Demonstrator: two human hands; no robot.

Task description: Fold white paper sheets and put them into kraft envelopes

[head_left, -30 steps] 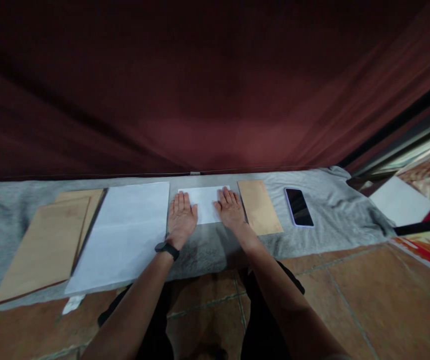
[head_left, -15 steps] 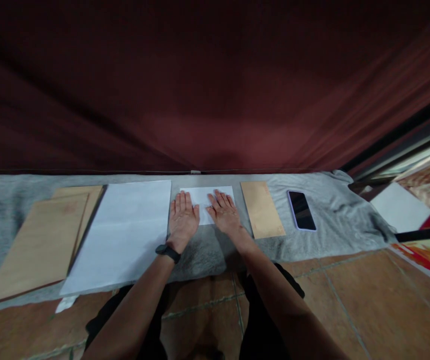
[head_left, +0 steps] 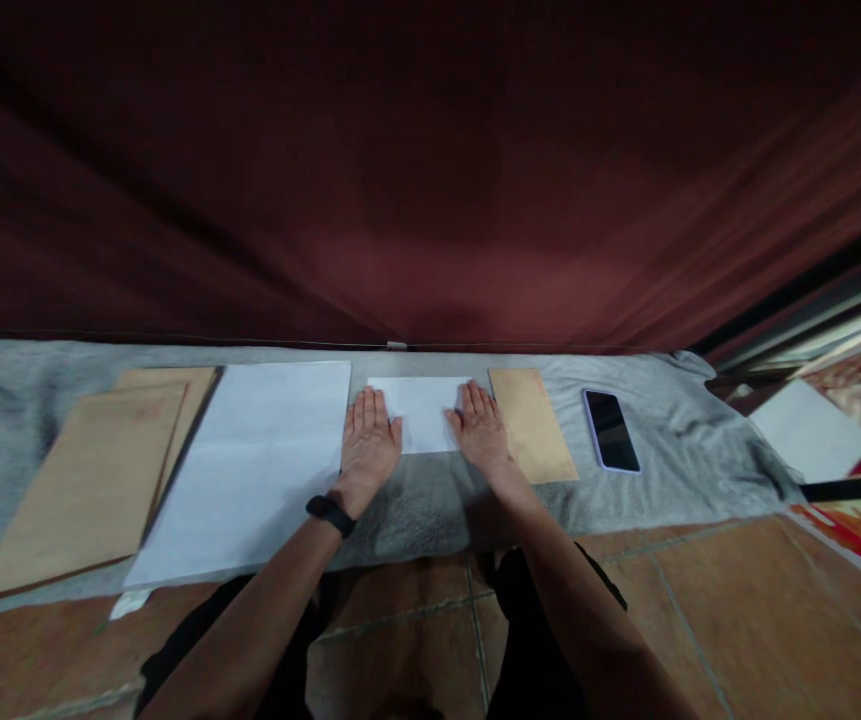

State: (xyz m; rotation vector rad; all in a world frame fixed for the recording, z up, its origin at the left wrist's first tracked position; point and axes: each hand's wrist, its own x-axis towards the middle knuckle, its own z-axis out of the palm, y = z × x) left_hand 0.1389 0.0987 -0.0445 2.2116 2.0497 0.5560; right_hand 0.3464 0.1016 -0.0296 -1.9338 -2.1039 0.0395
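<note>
Your left hand (head_left: 371,447) and right hand (head_left: 483,435) lie flat and unclenched on opposite ends of the small white paper (head_left: 424,412).

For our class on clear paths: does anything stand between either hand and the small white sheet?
Nothing visible does: the left hand and right hand lie flat over opposite ends of the small white sheet. The phone lies apart.

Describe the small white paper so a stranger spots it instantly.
On the grey cloth below the dark red curtain, find the middle. The small white paper lies there, the left hand and right hand over its sides. It is smaller than the white sheet to its left and, unlike the brown paper to its right, white.
</note>
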